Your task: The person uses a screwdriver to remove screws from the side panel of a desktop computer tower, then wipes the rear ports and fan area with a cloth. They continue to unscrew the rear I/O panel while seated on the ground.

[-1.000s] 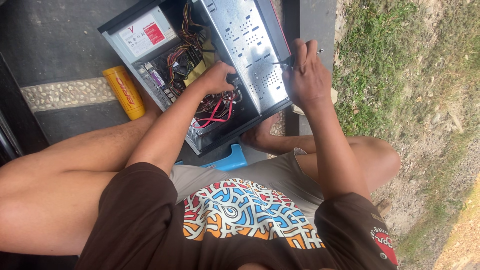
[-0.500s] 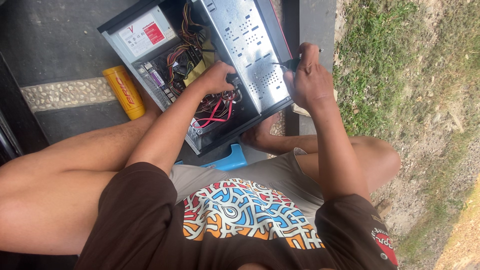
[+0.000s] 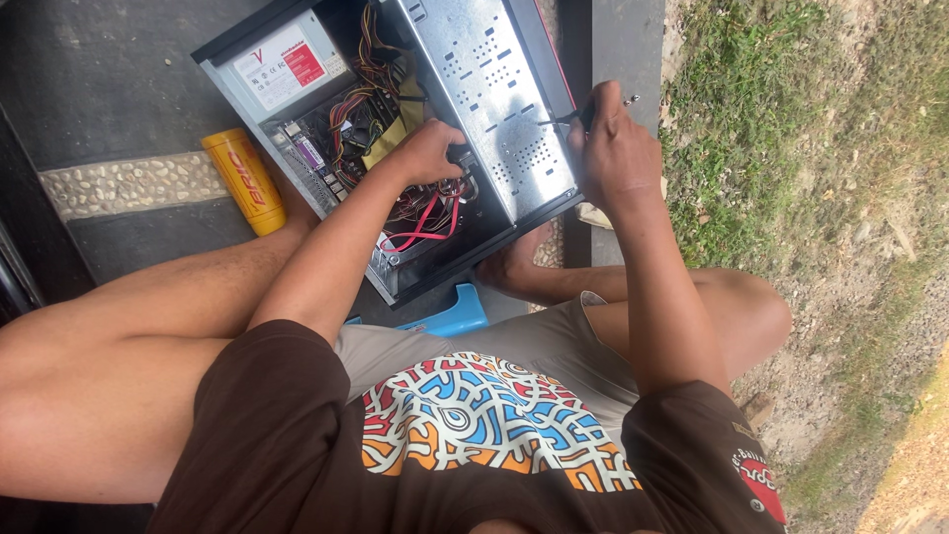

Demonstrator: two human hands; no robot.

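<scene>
the open computer case (image 3: 297, 168) lies on the dark floor between the person's knees. the left hand (image 3: 430, 150) is down inside it, fingers curled among the red cables (image 3: 425, 222), grip hidden, cannot tell. the right hand (image 3: 615, 148) is clenched around a screwdriver (image 3: 568, 117), tip on the perforated metal drive cage (image 3: 484, 89). yellow can (image 3: 244, 180) just beside the case.

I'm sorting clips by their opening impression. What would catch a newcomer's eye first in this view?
The open computer case at top centre, its bright perforated metal panel and tangle of red and yellow cables exposed. The left hand reaches in among the cables, while the right hand holds a thin screwdriver against the panel's right edge. Left of the case, a yellow-orange can lies on the dark pavement.
</scene>
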